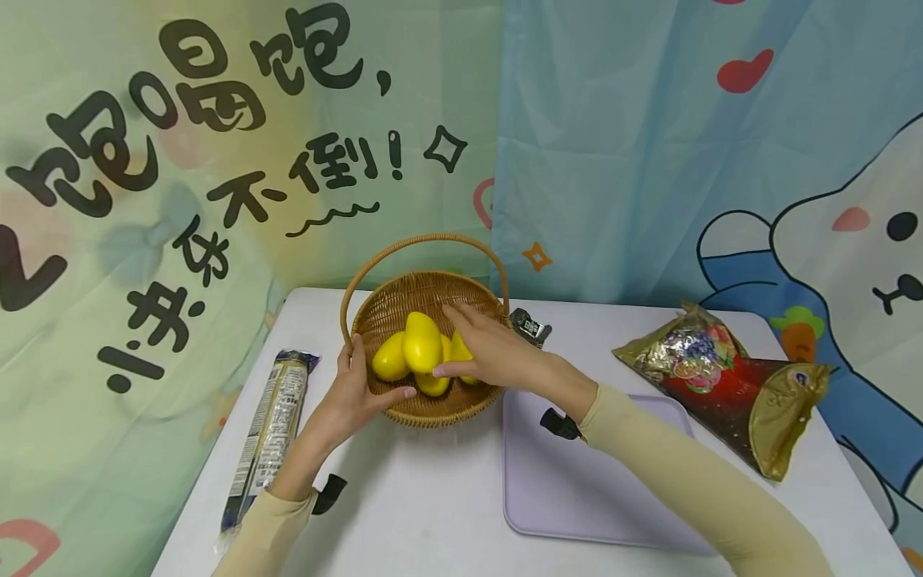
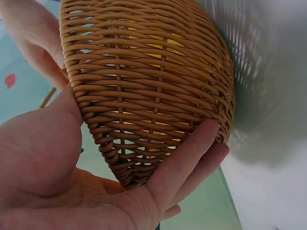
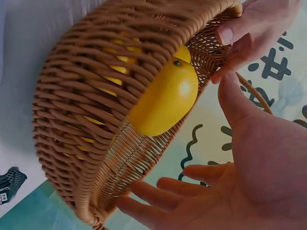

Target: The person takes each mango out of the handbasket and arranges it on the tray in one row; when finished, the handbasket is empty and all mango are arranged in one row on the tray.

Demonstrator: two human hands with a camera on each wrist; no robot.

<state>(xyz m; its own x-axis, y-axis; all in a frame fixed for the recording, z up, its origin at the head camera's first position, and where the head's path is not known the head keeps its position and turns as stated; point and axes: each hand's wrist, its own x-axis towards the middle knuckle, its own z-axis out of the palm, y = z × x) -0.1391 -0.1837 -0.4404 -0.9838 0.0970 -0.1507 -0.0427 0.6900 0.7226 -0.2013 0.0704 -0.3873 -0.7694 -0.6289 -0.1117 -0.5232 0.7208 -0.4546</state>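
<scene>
A brown wicker basket (image 1: 414, 290) with a tall arched handle (image 1: 427, 238) stands near the back of the white table. Several yellow, mango-shaped fruits (image 1: 421, 343) lie piled inside it, and one fruit (image 3: 168, 98) with a small green stem end sits high in the right wrist view. My left hand (image 1: 353, 398) holds the basket's left side, its fingers against the outer weave (image 2: 144, 86) and the thumb by the front rim. My right hand (image 1: 497, 350) reaches over the right rim with fingers extended and relaxed, gripping nothing. The lowest fruits are partly hidden.
A pale purple tray (image 1: 591, 489) lies front right of the basket. A gold and red snack bag (image 1: 728, 393) rests at the right, a long slim packet (image 1: 277, 417) at the left. Behind the basket's right side is a small black packet (image 1: 532, 327). Printed curtains (image 1: 591, 160) hang behind.
</scene>
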